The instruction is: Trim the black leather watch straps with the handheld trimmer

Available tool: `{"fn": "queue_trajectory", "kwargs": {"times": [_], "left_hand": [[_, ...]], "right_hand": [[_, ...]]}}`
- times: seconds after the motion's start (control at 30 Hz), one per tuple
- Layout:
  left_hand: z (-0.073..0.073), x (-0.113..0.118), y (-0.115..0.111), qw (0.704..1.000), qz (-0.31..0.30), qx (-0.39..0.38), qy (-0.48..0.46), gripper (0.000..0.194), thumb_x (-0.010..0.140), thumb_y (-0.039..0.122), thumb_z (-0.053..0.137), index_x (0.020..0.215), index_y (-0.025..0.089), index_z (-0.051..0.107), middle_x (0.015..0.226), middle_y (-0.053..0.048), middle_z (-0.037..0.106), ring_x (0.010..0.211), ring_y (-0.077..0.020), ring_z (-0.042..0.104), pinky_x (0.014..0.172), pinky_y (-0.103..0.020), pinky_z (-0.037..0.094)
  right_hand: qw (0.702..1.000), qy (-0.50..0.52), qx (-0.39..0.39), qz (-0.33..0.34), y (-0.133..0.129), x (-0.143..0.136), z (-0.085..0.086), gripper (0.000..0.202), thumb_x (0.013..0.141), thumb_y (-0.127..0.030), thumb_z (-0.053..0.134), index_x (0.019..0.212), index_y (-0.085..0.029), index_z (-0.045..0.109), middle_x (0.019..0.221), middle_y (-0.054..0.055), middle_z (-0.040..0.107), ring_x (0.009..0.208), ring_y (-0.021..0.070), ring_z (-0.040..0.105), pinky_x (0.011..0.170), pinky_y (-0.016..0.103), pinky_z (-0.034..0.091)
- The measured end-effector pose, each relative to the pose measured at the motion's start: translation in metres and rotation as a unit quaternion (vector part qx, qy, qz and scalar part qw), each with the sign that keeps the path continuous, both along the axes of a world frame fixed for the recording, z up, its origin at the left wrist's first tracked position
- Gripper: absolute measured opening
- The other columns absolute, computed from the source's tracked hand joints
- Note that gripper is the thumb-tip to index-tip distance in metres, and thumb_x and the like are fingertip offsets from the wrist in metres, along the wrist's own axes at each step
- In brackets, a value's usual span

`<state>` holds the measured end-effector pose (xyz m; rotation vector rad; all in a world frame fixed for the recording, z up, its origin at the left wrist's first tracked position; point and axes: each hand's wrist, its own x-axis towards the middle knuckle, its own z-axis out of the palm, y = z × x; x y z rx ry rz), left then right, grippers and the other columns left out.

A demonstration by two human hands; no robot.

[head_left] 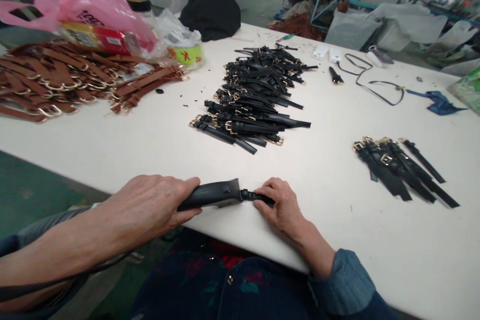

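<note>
My left hand (165, 205) is wrapped round a black handheld tool (215, 194) with a cord running back along the forearm. The tool's wide end points right, at the buckle end of a short black strap (249, 195). My right hand (279, 205) pinches that strap near the table's front edge. Beyond the hands lies a heap of black straps (255, 95) with gold buckles. A smaller group of black straps (401, 170) lies to the right.
Brown straps (56, 77) are piled at the left of the white table (150, 145), by a pink bag (86, 0). A black cloth item (212, 14) sits at the back. A dark cord (362, 77), white devices and one strap piece lie back right.
</note>
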<state>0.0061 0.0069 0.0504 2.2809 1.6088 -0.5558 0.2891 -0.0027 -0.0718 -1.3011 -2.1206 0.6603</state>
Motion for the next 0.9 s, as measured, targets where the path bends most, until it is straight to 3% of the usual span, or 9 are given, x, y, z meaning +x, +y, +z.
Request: {"fn": "queue_trajectory", "kwargs": {"times": [0.13, 0.3, 0.43, 0.67, 0.9], "left_hand": [[-0.005, 0.001, 0.001, 1.0, -0.002, 0.022, 0.006, 0.036, 0.087, 0.056, 0.049, 0.102, 0.027, 0.064, 0.081, -0.009, 0.074, 0.074, -0.0323, 0.07, 0.064, -0.039, 0.044], [-0.011, -0.005, 0.0, 0.999, 0.041, 0.009, 0.016, 0.051, 0.087, 0.065, 0.043, 0.108, 0.023, 0.065, 0.081, -0.012, 0.074, 0.078, -0.0359, 0.07, 0.065, -0.042, 0.045], [-0.007, -0.011, -0.001, 0.997, 0.063, 0.034, 0.03, 0.054, 0.087, 0.063, 0.041, 0.113, 0.022, 0.064, 0.087, -0.015, 0.075, 0.081, -0.0355, 0.07, 0.066, -0.042, 0.046], [0.004, -0.008, -0.004, 0.999, 0.027, 0.025, 0.018, 0.039, 0.089, 0.059, 0.045, 0.099, 0.027, 0.064, 0.074, -0.008, 0.072, 0.068, -0.0271, 0.066, 0.06, -0.036, 0.04], [-0.006, 0.004, 0.0, 1.0, 0.009, 0.01, -0.011, 0.042, 0.087, 0.061, 0.046, 0.1, 0.026, 0.066, 0.081, -0.01, 0.074, 0.074, -0.0313, 0.068, 0.062, -0.037, 0.04]], "right_hand": [[1.0, 0.011, -0.005, 0.0, 0.002, -0.001, 0.0, 0.014, 0.08, -0.016, 0.068, 0.093, -0.021, 0.073, 0.091, 0.005, 0.065, 0.087, 0.0201, 0.056, 0.079, 0.035, 0.04], [1.0, 0.021, -0.011, 0.005, 0.002, 0.0, 0.003, 0.016, 0.079, -0.014, 0.068, 0.092, -0.022, 0.073, 0.093, 0.005, 0.066, 0.086, 0.0195, 0.056, 0.079, 0.035, 0.04], [1.0, 0.021, -0.014, 0.006, 0.002, 0.001, 0.003, 0.017, 0.08, -0.015, 0.067, 0.093, -0.022, 0.074, 0.094, 0.005, 0.066, 0.087, 0.0195, 0.056, 0.081, 0.035, 0.04], [1.0, 0.019, -0.019, 0.003, 0.003, 0.001, 0.003, 0.016, 0.078, -0.016, 0.068, 0.092, -0.022, 0.074, 0.092, 0.004, 0.067, 0.087, 0.0197, 0.057, 0.08, 0.035, 0.04], [1.0, 0.011, -0.022, 0.003, 0.003, 0.001, 0.003, 0.015, 0.077, -0.015, 0.071, 0.091, -0.021, 0.074, 0.092, 0.004, 0.067, 0.087, 0.0197, 0.057, 0.08, 0.034, 0.04]]}}
